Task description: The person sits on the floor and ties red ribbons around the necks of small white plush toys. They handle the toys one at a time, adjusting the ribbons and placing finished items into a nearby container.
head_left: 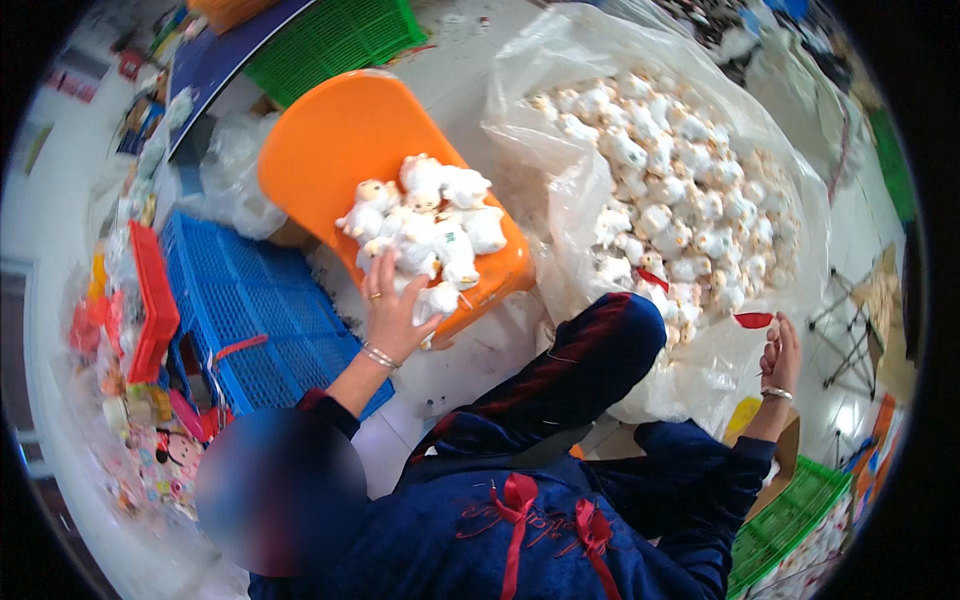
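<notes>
On the orange plastic chair (pixel 320 150) lies a small heap of white plush toys (pixel 420 240) with tan parts. My left hand (pixel 393 312), a ring and bracelets on it, reaches to the near edge of this heap. Its fingers are spread and touch the nearest toys without closing round one. Out to the right, my right hand (pixel 780 357) is closed, with a small leaf-shaped red piece (pixel 754 320), like cloth or ribbon, at its fingertips. Whether it also holds something finer, I cannot make out.
A large clear plastic bag (pixel 520 110) full of similar plush toys (pixel 690 190) stands right of the chair. Blue crates (pixel 250 310) and a red crate (pixel 152 300) are at left. Green crates stand at the back (pixel 335 45) and lower right (pixel 790 520).
</notes>
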The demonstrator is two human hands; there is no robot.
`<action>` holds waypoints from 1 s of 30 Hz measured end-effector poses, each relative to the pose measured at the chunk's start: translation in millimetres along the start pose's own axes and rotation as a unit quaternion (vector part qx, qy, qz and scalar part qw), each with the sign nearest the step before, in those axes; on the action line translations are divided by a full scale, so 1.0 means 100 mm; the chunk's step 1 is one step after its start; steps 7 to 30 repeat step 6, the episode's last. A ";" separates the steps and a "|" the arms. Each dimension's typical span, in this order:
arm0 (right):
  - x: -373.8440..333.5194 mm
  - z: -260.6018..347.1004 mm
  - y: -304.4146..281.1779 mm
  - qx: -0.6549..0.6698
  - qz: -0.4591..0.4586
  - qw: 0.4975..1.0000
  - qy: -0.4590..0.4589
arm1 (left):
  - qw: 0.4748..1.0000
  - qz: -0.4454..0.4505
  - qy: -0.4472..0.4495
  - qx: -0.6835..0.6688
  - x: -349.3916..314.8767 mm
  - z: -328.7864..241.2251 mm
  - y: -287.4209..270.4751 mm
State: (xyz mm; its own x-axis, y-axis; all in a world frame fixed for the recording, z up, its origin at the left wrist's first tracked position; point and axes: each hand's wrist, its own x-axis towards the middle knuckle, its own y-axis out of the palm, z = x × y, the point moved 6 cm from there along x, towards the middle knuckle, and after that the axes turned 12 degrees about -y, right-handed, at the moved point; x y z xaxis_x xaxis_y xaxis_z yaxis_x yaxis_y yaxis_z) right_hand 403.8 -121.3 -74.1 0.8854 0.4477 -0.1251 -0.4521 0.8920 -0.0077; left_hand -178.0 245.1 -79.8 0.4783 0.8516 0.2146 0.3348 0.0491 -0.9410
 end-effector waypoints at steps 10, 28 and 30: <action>-0.31 0.28 -0.68 0.028 -0.062 0.997 -0.026 | 0.998 -0.002 0.050 -0.034 0.07 -0.21 -0.21; -0.31 0.28 -0.68 0.028 -0.062 0.997 -0.026 | 0.998 -0.002 0.050 -0.034 0.07 -0.21 -0.21; -0.31 0.28 -0.68 0.028 -0.062 0.997 -0.026 | 0.998 -0.002 0.050 -0.034 0.07 -0.21 -0.21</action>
